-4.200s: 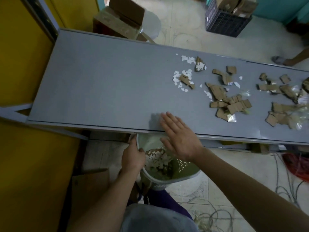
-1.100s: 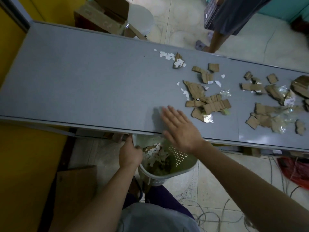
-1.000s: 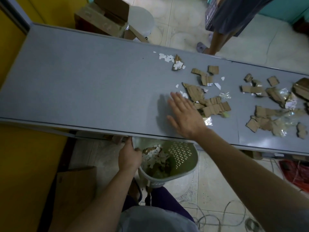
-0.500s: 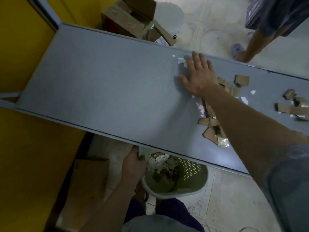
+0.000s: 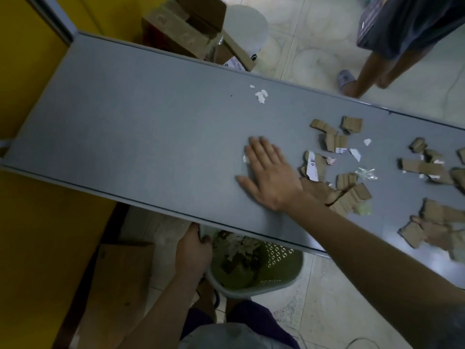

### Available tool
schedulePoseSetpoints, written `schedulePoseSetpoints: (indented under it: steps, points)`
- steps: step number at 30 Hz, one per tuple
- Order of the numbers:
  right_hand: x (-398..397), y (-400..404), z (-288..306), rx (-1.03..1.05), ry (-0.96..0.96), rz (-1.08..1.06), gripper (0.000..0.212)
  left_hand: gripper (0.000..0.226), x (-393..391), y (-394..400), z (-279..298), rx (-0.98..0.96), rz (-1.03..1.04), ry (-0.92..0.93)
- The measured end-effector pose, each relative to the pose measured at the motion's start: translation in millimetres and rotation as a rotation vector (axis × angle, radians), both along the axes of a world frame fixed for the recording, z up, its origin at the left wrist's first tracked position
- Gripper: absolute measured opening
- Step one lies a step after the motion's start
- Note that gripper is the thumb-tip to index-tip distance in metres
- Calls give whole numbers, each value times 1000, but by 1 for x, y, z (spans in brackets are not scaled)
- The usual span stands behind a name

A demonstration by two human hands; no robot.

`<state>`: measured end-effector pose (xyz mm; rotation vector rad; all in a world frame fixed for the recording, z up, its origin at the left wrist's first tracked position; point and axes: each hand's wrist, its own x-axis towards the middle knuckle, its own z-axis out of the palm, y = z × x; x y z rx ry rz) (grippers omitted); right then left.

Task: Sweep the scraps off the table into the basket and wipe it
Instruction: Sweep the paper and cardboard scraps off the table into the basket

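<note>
While our right hand [image 5: 270, 176] lies flat on the table [image 5: 151, 137] with its fingers [image 5: 261, 152] straight and spread, holding nothing, a small white scrap [image 5: 245, 158] peeps out at its outer edge, so we judge the palm is set down as a blade to drag bits toward the near rim. Our left hand [image 5: 192, 253] curls round the rim of the green basket [image 5: 279, 268], holding it just under the table edge where swept pieces would drop; it already has scraps in it. Outward from the palm, the cardboard pieces [image 5: 349, 195] lie beside and partly under our wrist, with more [image 5: 332, 137] farther right, and a few white paper bits [image 5: 261, 96] sit apart near the far side. No cloth for wiping shows. Beyond the table stand open cardboard boxes [image 5: 186, 28] and another person's legs [image 5: 370, 69], neither of them in our way.
</note>
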<state>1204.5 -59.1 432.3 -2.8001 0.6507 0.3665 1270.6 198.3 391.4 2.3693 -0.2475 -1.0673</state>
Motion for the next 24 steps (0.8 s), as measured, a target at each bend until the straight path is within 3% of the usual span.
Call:
schedulePoseSetpoints:
  steps: [4, 8, 11, 17, 24]
  points:
    - [-12, 6, 11, 75, -29, 53, 93, 25, 2, 0, 4, -7, -33, -7]
    - [5, -43, 12, 12, -164, -62, 76, 25, 1, -2, 3, -7, -23, 26]
    - [39, -83, 27, -3, -64, -146, 84, 28, 1, -1, 2, -8, -29, 32]
    - [108, -122, 18, -55, 19, -79, 90, 35, 1, 3, 5, -33, -28, 50]
    - [82, -67, 12, 33, 29, -80, 111, 27, 6, 5, -1, 18, -57, 37]
